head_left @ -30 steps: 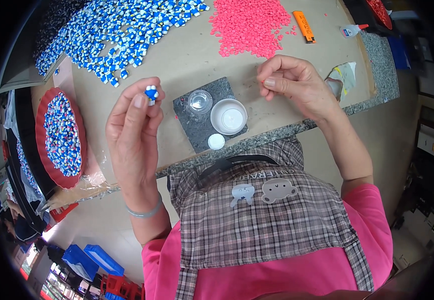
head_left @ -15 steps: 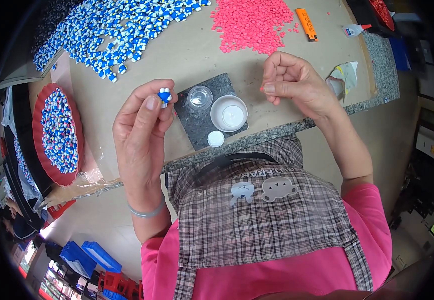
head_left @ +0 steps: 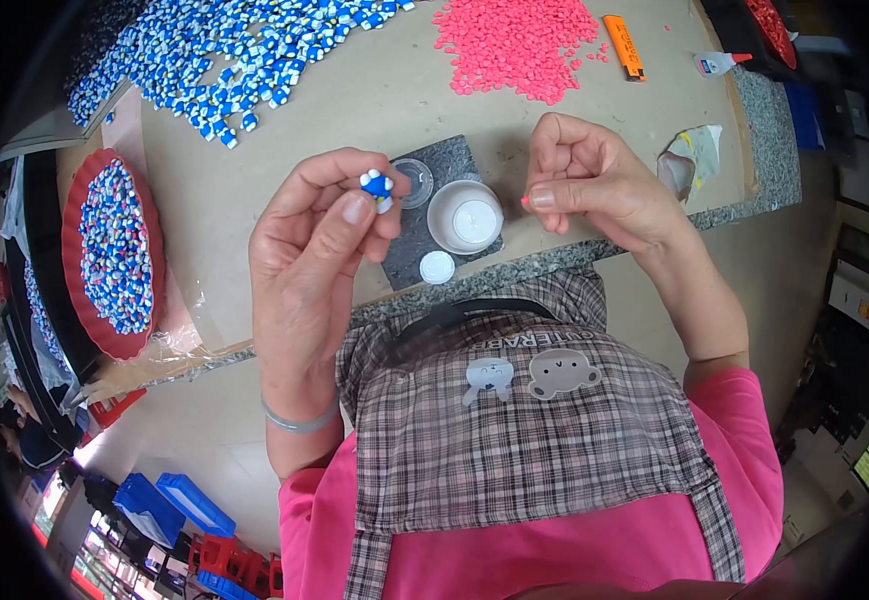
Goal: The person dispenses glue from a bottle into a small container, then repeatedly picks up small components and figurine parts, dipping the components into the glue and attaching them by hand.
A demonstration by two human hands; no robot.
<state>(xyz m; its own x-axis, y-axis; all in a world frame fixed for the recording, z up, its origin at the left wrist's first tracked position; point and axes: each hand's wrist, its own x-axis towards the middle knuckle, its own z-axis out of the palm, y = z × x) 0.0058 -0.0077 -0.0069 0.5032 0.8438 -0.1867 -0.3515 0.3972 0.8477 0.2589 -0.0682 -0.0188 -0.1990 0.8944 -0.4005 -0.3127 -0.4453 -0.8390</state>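
Between thumb and fingers, my left hand [head_left: 310,235] grips a small blue-and-white figurine [head_left: 377,186] above the table's front part. My right hand [head_left: 605,185] pinches a tiny pink-red piece [head_left: 527,202], off to the right of the white bowl. On a dark stone slab [head_left: 453,153] stand the white bowl [head_left: 437,238], with a smaller white disc or cup inside, and a clear round dish [head_left: 417,180], partly hidden behind my left fingers. A white round lid-like disc [head_left: 437,267] lies at the slab's near edge.
Many blue-and-white figurines [head_left: 225,60] and a pink heap of small pieces [head_left: 520,45] cover the far table. A red scalloped basket [head_left: 73,250] of finished-looking figurines stands left. At right are an orange box-like stick [head_left: 625,47], a glue bottle [head_left: 717,64] and a crumpled wrapper [head_left: 695,155].
My left hand has moved right with the figurine, toward my right hand, and now covers part of the clear dish. The right hand has barely moved, still pinching the pink-red piece.
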